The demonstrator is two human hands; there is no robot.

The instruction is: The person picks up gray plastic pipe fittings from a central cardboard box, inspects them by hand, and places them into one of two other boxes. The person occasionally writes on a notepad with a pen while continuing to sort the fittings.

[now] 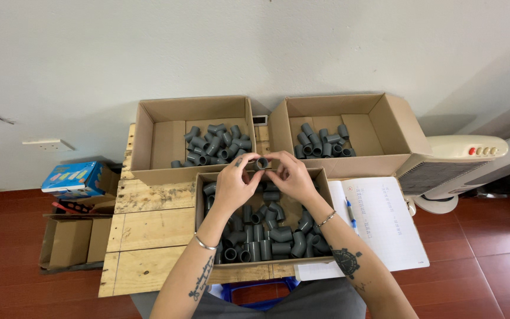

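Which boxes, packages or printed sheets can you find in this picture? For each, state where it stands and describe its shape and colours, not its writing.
Near cardboard box: centre, open, brown, holding grey fittings.
Left rear box: open, brown.
Right rear box: open, brown.
Blue package: far left, flat, with colourful print.
Printed sheet: right of the near box, white.
Floor carton: lower left, brown.

My arms are bare right up to the bottom edge of the view, no sleeves at all, and there's a thin silver bangle (204, 243) on my left wrist. A slim bracelet (326, 219) circles the right wrist, a dark round tattoo (346, 260) marks that forearm, and a line of script tattoo (200, 279) runs along the left one.
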